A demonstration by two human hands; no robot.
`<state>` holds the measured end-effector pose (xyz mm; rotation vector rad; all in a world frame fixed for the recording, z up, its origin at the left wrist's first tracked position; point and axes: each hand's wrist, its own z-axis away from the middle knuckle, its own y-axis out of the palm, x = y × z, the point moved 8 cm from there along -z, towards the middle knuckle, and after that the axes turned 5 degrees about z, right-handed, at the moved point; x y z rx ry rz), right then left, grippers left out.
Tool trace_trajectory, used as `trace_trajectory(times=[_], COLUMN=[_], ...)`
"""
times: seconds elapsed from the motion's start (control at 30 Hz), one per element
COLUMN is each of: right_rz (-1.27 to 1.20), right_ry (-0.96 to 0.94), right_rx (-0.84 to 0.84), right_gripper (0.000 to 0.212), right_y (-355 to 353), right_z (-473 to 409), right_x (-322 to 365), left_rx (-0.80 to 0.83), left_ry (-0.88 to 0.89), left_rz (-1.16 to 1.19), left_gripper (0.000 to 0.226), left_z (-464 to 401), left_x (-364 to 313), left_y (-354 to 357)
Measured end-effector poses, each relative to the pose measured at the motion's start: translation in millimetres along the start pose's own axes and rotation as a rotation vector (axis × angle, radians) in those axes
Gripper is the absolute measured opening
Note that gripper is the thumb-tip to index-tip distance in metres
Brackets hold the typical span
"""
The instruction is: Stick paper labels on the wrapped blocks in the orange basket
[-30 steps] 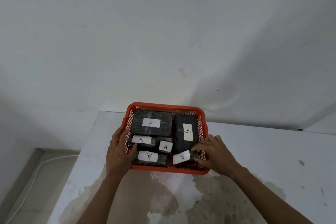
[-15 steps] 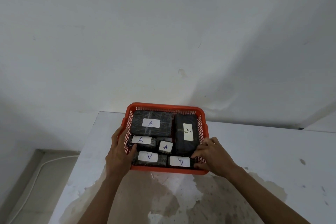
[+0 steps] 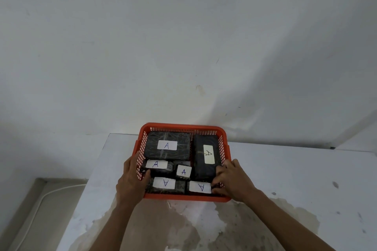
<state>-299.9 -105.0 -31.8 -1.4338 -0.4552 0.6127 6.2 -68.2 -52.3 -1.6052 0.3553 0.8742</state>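
Observation:
An orange basket (image 3: 183, 126) stands on the white table and holds several dark wrapped blocks, each with a white paper label marked "A". The biggest block (image 3: 167, 156) lies at the back left, a long block (image 3: 206, 167) at the right. My left hand (image 3: 131, 182) grips the basket's left wall, thumb inside. My right hand (image 3: 231, 181) reaches over the front right corner, its fingertips on the small front right block at the right end of its label (image 3: 200, 187).
The white table (image 3: 295, 179) has a worn brown patch in front of the basket. Its left edge drops to a floor with a white cable (image 3: 40, 204). A white wall stands close behind the basket.
My right hand laid the tilted front right label and block flat into the basket's front right corner and now rests lower there. My left hand stayed on the left wall.

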Motion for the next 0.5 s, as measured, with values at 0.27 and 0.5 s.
trace_trajectory(times=[0.27,0.5], right_rz=[-0.256,-0.504], right_ry=[0.144,0.344], right_rx=[-0.043,-0.073], right_gripper=[0.037,0.023], right_y=[-10.3,-41.7], right_z=[1.2,-6.5], right_x=[-7.4,-27.3], left_rx=[0.079,0.133], left_ry=[0.047,0.314], left_rz=[0.027,-0.314], left_gripper=[0.074,0.054], left_z=[-0.6,-4.4], left_x=[-7.3,-56.8], left_y=[-5.7,-25.1])
